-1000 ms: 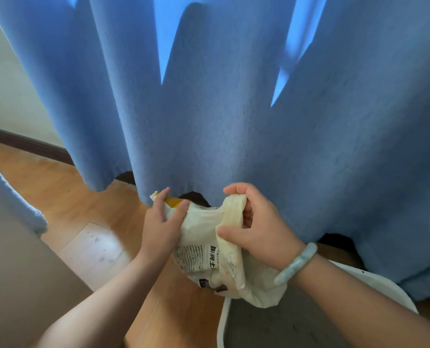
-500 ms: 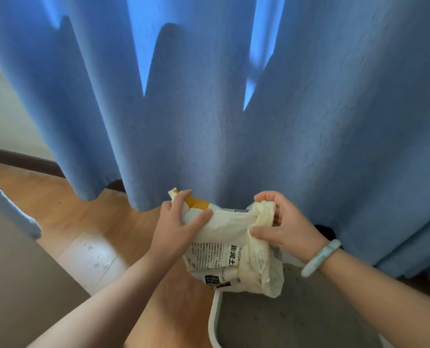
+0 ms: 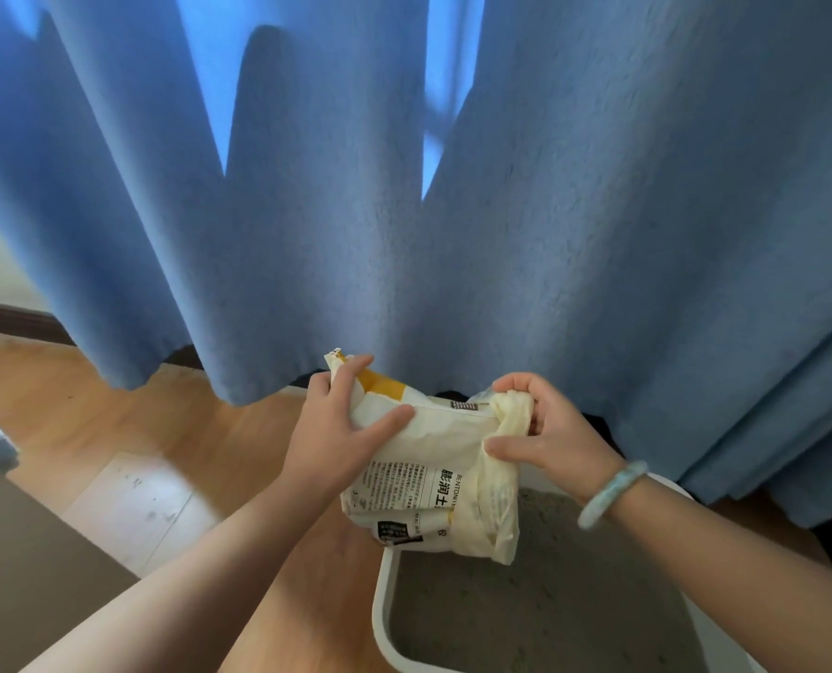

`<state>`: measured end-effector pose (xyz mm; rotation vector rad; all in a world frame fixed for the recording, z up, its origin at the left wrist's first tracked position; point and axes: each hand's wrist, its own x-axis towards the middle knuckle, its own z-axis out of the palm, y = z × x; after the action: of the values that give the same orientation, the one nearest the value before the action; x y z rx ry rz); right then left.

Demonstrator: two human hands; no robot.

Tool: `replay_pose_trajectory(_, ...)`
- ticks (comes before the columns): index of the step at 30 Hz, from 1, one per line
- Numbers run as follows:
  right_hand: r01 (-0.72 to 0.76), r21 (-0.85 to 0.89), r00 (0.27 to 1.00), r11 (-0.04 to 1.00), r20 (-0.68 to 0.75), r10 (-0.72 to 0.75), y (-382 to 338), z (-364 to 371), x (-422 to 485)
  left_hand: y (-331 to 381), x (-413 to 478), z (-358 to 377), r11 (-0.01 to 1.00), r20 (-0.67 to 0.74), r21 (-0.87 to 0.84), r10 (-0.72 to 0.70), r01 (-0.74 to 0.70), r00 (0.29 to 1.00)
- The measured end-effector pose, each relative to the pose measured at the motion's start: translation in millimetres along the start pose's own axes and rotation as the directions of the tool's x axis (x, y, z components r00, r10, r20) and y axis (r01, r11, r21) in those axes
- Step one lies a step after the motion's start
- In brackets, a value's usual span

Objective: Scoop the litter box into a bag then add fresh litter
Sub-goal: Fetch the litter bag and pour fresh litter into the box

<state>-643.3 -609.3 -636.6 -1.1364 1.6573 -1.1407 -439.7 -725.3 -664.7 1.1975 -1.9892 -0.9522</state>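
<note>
I'm seeing the blue curtain (image 3: 550, 235) hanging over the wooden floor (image 3: 113, 429). The white litter box (image 3: 380, 599) is sitting bottom right, holding grey litter. The cream litter bag (image 3: 443, 444) is hanging above its far end, the left hand (image 3: 336, 429) gripping one top corner and the right hand (image 3: 550, 434) clutching the bunched other side.

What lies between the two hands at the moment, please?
In the head view, the litter bag spans the gap: the left hand grips one end, the right hand the other.
</note>
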Motion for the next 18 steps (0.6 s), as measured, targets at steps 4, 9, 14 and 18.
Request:
replay_pose_trajectory(4,-0.009,-0.012,0.999,1.0,-0.045,0.008,8.7,-7.2,-5.1,6.2,-0.7,6.8,0.998,0.017,0.043,0.056,-0.056,0.998)
replay_pose_trajectory(9,-0.03,-0.039,0.999,0.999,-0.035,0.029,21.3,-18.8,-12.8,12.7,-3.8,15.5,0.992,0.05,0.075,0.102,-0.105,0.994)
replay_pose_trajectory(14,-0.073,0.0,0.995,0.997,-0.064,0.073,38.1,-27.2,-18.8,19.8,-7.1,27.0,0.982,0.075,0.107,0.146,-0.154,0.986)
replay_pose_trajectory(18,-0.081,-0.006,0.994,0.997,-0.068,0.08,47.5,-31.8,-21.8,24.0,-7.4,36.5,0.978,0.092,0.12,0.162,-0.172,0.983)
